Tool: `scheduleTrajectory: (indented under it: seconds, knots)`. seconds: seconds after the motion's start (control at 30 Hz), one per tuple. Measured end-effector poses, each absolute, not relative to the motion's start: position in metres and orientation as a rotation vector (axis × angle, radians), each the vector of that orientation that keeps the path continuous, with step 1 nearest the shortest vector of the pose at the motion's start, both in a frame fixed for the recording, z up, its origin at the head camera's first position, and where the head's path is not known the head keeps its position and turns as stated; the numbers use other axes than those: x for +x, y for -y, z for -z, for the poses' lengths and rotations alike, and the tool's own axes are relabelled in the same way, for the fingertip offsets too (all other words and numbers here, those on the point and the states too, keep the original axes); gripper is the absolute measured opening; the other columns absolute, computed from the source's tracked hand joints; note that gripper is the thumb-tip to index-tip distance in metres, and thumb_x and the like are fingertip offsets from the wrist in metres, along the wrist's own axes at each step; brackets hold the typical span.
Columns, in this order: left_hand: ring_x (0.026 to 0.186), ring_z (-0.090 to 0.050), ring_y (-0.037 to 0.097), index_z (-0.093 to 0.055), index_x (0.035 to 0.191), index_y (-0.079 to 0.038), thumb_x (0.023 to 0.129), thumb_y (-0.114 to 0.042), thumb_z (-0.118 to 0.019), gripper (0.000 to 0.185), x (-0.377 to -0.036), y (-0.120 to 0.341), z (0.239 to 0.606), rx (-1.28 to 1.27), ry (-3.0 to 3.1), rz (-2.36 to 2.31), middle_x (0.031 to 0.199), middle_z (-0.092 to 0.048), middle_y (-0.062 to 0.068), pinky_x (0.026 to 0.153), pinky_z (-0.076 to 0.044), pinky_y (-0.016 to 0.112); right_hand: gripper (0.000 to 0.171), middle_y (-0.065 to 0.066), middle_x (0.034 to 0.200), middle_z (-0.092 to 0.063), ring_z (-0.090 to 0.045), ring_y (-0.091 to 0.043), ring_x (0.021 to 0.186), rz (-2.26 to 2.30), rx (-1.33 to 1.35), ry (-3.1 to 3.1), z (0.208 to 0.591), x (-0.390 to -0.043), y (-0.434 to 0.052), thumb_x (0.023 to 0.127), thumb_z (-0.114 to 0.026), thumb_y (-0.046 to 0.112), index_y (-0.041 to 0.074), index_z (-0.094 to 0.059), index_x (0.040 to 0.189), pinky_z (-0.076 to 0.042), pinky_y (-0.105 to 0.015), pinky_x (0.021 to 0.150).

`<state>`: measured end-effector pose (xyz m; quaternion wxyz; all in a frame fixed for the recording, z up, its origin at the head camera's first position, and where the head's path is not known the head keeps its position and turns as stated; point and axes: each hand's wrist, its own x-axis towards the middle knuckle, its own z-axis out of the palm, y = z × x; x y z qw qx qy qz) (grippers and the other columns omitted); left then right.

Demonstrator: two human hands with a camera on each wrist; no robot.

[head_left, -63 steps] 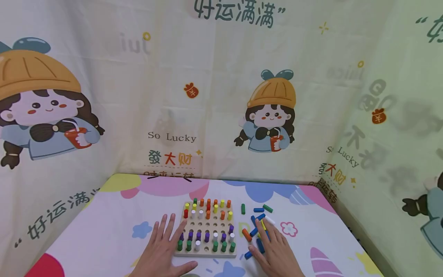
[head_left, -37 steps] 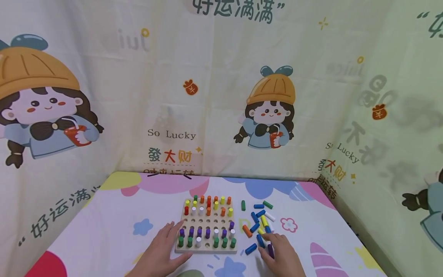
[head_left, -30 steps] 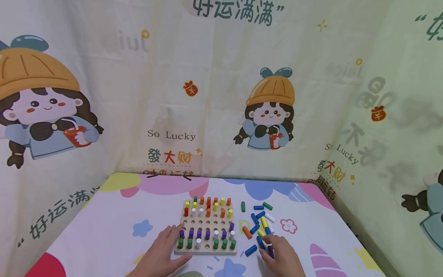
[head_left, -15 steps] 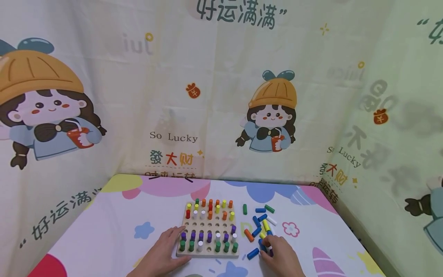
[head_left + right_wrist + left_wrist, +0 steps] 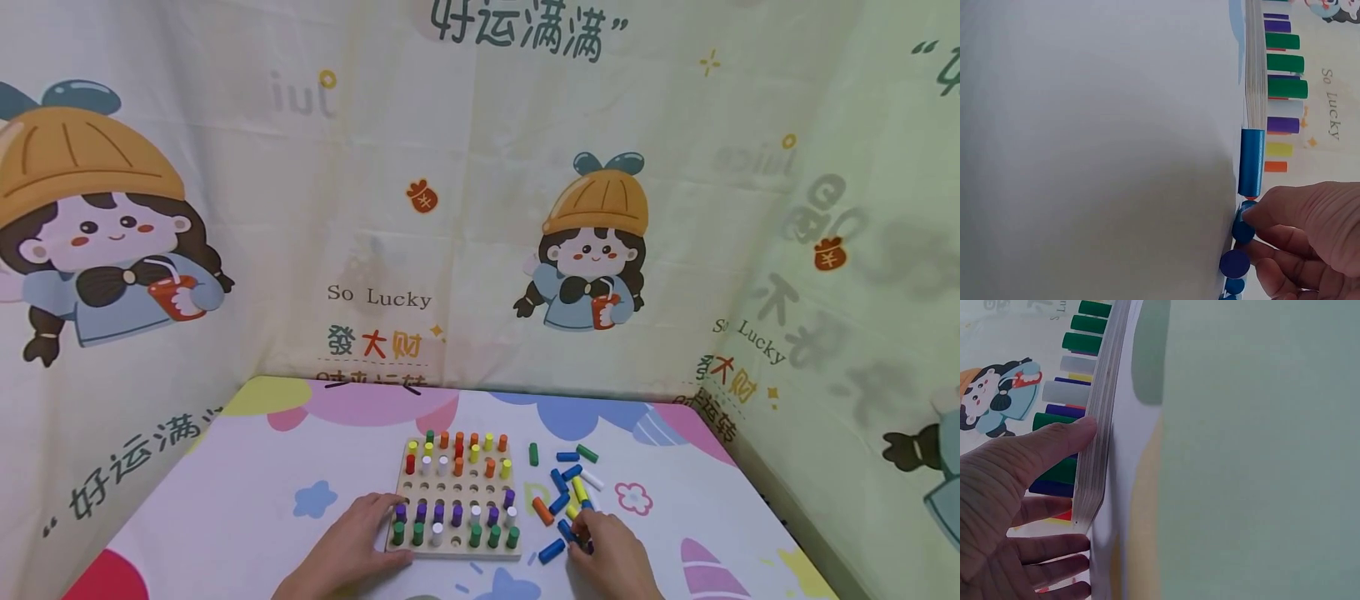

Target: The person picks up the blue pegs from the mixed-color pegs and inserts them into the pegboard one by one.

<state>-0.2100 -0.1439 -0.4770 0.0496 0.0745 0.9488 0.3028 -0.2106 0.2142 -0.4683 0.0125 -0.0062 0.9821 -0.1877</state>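
A wooden pegboard (image 5: 448, 553) lies on the table with several coloured pegs standing in its far and near rows. My left hand (image 5: 360, 533) rests against its near left corner. The thumb (image 5: 1066, 434) presses the board's edge (image 5: 1100, 425), and the fingers lie fairly straight along the left side. To the right of the board, my right hand (image 5: 603, 546) is over a heap of loose pegs (image 5: 570, 487). Its thumb and fingers pinch a blue peg (image 5: 1242, 230) lying on the table. Another blue peg (image 5: 1250, 162) and a purple peg (image 5: 1235, 264) lie right beside it.
The table (image 5: 247, 492) has a colourful cartoon cloth. Printed fabric walls (image 5: 480, 208) close it in at the back, left and right. A single green peg (image 5: 533, 454) stands between the board and the heap. A blue peg (image 5: 551, 551) lies near the front edge.
My left hand drew its fingers back off the board's top to its left edge. My right hand went from lying flat over the loose pegs to curling its fingers onto one.
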Motion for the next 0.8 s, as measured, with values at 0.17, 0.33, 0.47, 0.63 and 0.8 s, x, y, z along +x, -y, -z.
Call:
scheduleTrajectory:
  seconds: [0.17, 0.33, 0.47, 0.63, 0.8]
  knots:
    - [0.128, -0.053, 0.043, -0.065, 0.127, -0.015, 0.067, -0.049, -0.092, 0.074, -0.212, 0.146, 0.477, 0.24, -2.904, -0.916, 0.136, -0.06, 0.018, 0.099, -0.046, 0.07, 0.019, 0.003, 0.078, -0.059, -0.05, -0.015, 0.072, 0.591, -0.015, -3.058, 0.468, -0.21, -0.215, 0.081, -0.083, 0.013, 0.013, -0.066, 0.091, -0.053, -0.034, 0.07]
    - [0.123, -0.056, 0.04, -0.066, 0.125, -0.016, 0.066, -0.05, -0.093, 0.073, -0.212, 0.147, 0.475, 0.233, -2.893, -0.92, 0.133, -0.062, 0.017, 0.099, -0.047, 0.069, 0.019, 0.003, 0.078, -0.059, -0.05, -0.015, 0.072, 0.594, -0.009, -3.069, 0.466, -0.209, -0.215, 0.079, -0.083, 0.012, 0.012, -0.067, 0.091, -0.052, -0.034, 0.07]
    - [0.118, -0.058, 0.036, -0.066, 0.125, -0.016, 0.065, -0.05, -0.094, 0.074, -0.214, 0.147, 0.472, 0.215, -2.863, -0.921, 0.13, -0.063, 0.015, 0.098, -0.049, 0.068, 0.021, 0.003, 0.076, -0.058, -0.05, -0.015, 0.07, 0.64, 0.002, -3.072, 0.464, -0.207, -0.215, 0.078, -0.082, 0.012, 0.011, -0.068, 0.093, -0.05, -0.032, 0.067]
    - [0.115, -0.058, 0.033, -0.066, 0.123, -0.017, 0.064, -0.049, -0.094, 0.073, -0.217, 0.149, 0.471, 0.217, -2.847, -0.933, 0.127, -0.064, 0.013, 0.098, -0.049, 0.067, 0.024, 0.002, 0.078, -0.059, -0.052, -0.015, 0.071, 0.786, 0.022, -3.053, 0.463, -0.203, -0.213, 0.079, -0.082, 0.011, 0.008, -0.068, 0.097, -0.052, -0.032, 0.068]
    - [0.114, -0.058, 0.032, -0.066, 0.12, -0.018, 0.065, -0.048, -0.094, 0.069, -0.218, 0.151, 0.472, 0.238, -2.837, -0.945, 0.125, -0.065, 0.011, 0.099, -0.049, 0.067, 0.023, 0.0, 0.083, -0.063, -0.056, -0.015, 0.074, 0.95, 0.048, -2.994, 0.462, -0.2, -0.21, 0.08, -0.082, 0.008, 0.006, -0.068, 0.099, -0.059, -0.034, 0.072]
